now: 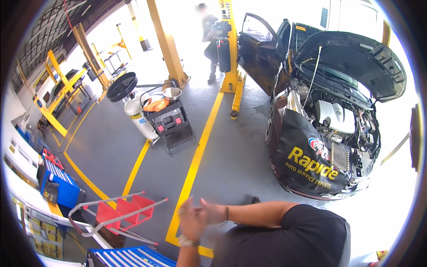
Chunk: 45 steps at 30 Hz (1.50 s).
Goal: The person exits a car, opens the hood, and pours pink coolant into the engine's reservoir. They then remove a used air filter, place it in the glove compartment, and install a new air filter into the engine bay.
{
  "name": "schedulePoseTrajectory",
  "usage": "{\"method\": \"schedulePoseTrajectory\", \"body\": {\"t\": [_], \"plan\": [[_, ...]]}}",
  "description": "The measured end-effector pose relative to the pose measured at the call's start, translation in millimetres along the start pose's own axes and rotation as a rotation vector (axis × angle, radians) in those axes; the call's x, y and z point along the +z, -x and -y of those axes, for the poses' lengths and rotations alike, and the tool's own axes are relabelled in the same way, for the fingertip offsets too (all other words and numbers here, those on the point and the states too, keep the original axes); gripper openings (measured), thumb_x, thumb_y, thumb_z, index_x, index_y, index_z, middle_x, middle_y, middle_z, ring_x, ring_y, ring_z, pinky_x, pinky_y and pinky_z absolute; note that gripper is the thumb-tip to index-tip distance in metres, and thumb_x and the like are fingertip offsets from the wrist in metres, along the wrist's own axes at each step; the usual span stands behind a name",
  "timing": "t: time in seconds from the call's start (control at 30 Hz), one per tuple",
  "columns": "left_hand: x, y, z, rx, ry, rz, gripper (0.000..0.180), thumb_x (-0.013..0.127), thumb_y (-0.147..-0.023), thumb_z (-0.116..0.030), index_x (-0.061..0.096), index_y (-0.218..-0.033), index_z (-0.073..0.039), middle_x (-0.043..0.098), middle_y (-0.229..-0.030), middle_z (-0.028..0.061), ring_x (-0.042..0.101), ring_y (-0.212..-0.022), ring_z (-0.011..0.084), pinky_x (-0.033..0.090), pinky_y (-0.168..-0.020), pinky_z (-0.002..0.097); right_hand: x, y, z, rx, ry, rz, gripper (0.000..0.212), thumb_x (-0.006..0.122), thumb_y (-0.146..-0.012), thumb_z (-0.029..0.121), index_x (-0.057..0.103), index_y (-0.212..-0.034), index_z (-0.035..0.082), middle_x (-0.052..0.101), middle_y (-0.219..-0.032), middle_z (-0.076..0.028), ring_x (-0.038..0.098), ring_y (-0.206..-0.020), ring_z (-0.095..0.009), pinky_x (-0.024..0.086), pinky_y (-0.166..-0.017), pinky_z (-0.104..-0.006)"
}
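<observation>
My left hand (192, 222), with a pale band at its wrist, is raised in front of me at the lower middle. Close against it, my right hand (212, 211) reaches across from the right, a dark bracelet on the wrist. The two hands meet or overlap; motion smears the fingers, and no held object shows. Nearest to them on the left is a red step stool (124, 214) with grey tube legs. Below that stands a blue tool cabinet (129, 258) with a ribbed top, partly cut off by the view's edge.
To the right, a dark car (278, 147) has its hood (356, 58) raised and a door open. A pleated air filter (340, 156) lies on its black fender cover (298, 153). Ahead are a black tool cart (178, 122), an oil drainer (138, 115), yellow lift posts (167, 44) and a person (211, 40).
</observation>
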<state>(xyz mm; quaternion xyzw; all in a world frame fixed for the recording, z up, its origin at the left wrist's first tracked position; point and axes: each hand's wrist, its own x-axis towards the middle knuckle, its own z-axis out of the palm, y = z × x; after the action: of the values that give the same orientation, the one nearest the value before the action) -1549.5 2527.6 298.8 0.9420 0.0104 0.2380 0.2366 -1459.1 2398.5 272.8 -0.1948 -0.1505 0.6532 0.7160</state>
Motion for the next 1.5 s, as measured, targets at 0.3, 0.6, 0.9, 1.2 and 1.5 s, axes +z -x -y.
{"method": "schedulePoseTrajectory", "body": {"t": [0.3,0.6,0.9,1.2,1.5], "plan": [[212,-105,-46,0.397,-0.017,0.400,0.027,0.056,-0.092,-0.037,0.067,-0.094,-0.012,0.069,-0.088,0.0151,0.065,-0.073,0.0342,0.053,-0.067,0.0444,-72,180,97,-0.148,0.261,-0.561,0.082,0.027,-0.098,0.070,0.035,-0.151,0.009,0.037,-0.156,-0.009,0.033,-0.143,-0.026,0.026,-0.116,-0.0438],[358,-160,-163,-1.041,1.580,0.695,0.065,0.035,-0.101,-0.061,0.053,-0.129,-0.005,0.060,-0.130,0.0171,0.060,-0.114,0.0319,0.048,-0.098,0.0465,-75,351,224,-0.721,1.051,-0.626,0.070,0.038,-0.101,0.056,0.048,-0.140,0.000,0.043,-0.148,-0.020,0.043,-0.137,-0.033,0.032,-0.113,-0.0474],[376,-253,-352,-0.882,1.853,1.225,0.083,0.028,-0.096,-0.071,0.030,-0.153,-0.009,0.040,-0.151,0.0172,0.032,-0.144,0.0336,0.023,-0.119,0.0478,-162,428,242,-0.735,2.006,-1.331,0.059,0.055,-0.092,0.050,0.055,-0.136,0.011,0.052,-0.137,-0.020,0.049,-0.130,-0.037,0.032,-0.111,-0.0572],[438,-323,-316,-0.810,1.436,1.271,0.044,0.047,-0.102,-0.044,0.062,-0.118,-0.006,0.067,-0.106,0.0093,0.062,-0.098,0.0246,0.049,-0.087,0.0385,-237,576,165,-0.387,0.793,-2.247,0.031,0.061,-0.094,0.033,0.070,-0.102,0.004,0.066,-0.104,-0.016,0.063,-0.101,-0.035,0.051,-0.089,-0.0422],[527,-414,-292,-1.024,1.330,0.702,0.032,0.057,-0.098,-0.038,0.059,-0.116,-0.012,0.064,-0.105,0.0002,0.057,-0.090,0.0143,0.044,-0.077,0.0306,-227,716,115,-0.333,0.538,-2.744,0.022,0.065,-0.090,0.025,0.070,-0.094,0.004,0.066,-0.092,-0.015,0.065,-0.090,-0.035,0.051,-0.081,-0.0438]]}}
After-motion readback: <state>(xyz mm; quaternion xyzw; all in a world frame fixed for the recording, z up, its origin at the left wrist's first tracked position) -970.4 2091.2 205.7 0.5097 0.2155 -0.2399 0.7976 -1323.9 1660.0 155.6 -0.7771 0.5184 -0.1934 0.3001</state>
